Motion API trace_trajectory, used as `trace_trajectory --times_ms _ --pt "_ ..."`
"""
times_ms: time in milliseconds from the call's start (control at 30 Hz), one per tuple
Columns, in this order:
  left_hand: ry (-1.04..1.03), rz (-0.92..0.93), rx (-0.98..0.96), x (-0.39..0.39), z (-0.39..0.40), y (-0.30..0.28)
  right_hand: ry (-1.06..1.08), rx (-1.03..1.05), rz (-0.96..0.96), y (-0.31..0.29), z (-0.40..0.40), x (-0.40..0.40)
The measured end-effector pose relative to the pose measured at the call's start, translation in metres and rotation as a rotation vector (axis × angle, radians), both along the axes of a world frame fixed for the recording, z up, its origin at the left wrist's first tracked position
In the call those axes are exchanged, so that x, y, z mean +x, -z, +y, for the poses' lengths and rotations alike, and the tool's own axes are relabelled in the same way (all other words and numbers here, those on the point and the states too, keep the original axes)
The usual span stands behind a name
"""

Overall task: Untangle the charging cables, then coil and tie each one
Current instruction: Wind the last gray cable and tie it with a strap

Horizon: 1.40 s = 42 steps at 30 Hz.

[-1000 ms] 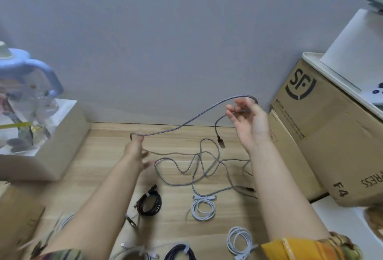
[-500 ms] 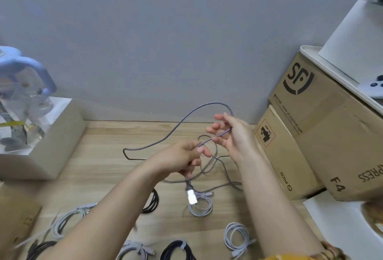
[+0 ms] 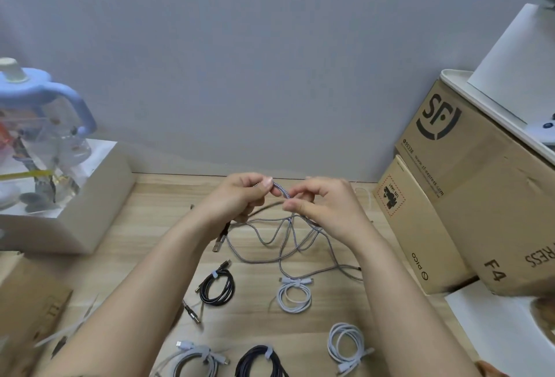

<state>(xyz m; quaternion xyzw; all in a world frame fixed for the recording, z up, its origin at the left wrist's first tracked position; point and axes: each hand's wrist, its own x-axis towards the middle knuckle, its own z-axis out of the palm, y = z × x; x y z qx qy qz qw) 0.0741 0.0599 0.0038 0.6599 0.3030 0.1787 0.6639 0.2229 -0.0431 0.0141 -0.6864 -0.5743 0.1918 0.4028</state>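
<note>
Both hands meet above the middle of the light wooden desk (image 3: 156, 226), close to its far edge by the grey wall. The left hand (image 3: 237, 196) and the right hand (image 3: 327, 205) each pinch a short stretch of the grey braided charging cable (image 3: 280, 191) between curled fingers and thumb, the doubled strand bridging the small gap between them. The rest of that cable hangs down and lies in loose, crossing loops on the desk just below the hands, with a metal USB plug (image 3: 216, 246) dangling by the left wrist. Nearer the desk's front edge lie tied coils: a black coiled cable (image 3: 216, 288), a white coiled cable (image 3: 294, 295), another white coil (image 3: 347, 346) toward the front right, and a dark navy coil (image 3: 261, 361). Brown cardboard boxes (image 3: 468, 190) stand along the right edge.
</note>
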Motion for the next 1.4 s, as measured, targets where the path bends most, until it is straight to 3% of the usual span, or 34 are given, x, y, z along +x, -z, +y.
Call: trace_trajectory --times_ms 167,267,333,400,467,567,667,733,900,1100,1233,1400 --pt "-0.108 0.182 0.248 -0.004 -0.002 0.012 0.040 -0.113 -0.216 -0.004 0.000 -0.005" --pt "-0.077 0.313 0.462 -0.002 -0.001 0.015 0.064 -0.186 -0.319 -0.007 0.002 -0.006" --pt "-0.066 0.333 0.503 0.000 -0.003 0.014 0.099 -0.168 -0.420 -0.007 0.004 -0.008" --pt "-0.049 0.253 0.373 0.002 -0.009 0.012 0.164 -0.099 -0.472 -0.005 0.007 -0.007" --pt "0.009 0.095 0.052 0.001 -0.013 0.008 0.231 -0.026 -0.426 -0.002 0.010 -0.002" --pt "0.160 -0.324 -0.580 -0.001 -0.012 0.000 0.262 0.015 -0.224 0.014 0.013 0.004" --pt "0.225 -0.717 -0.910 0.005 -0.008 -0.001 0.173 -0.060 -0.083 0.035 0.012 -0.005" --pt "0.105 -0.799 -0.921 0.012 -0.008 0.003 0.094 -0.119 -0.088 0.042 0.012 -0.015" --pt "-0.165 -0.719 -0.685 0.022 -0.006 0.009 0.011 -0.184 -0.158 0.043 0.014 -0.025" --pt "-0.208 -0.648 -0.637 0.014 0.010 0.003 0.103 -0.263 -0.259 0.048 0.018 -0.023" --pt "-0.105 -0.729 -0.684 0.009 0.004 -0.003 0.215 -0.329 -0.287 0.050 0.024 -0.019" --pt "-0.178 -0.763 -0.724 0.009 0.001 0.008 0.382 -0.299 -0.215 0.039 0.026 0.007"
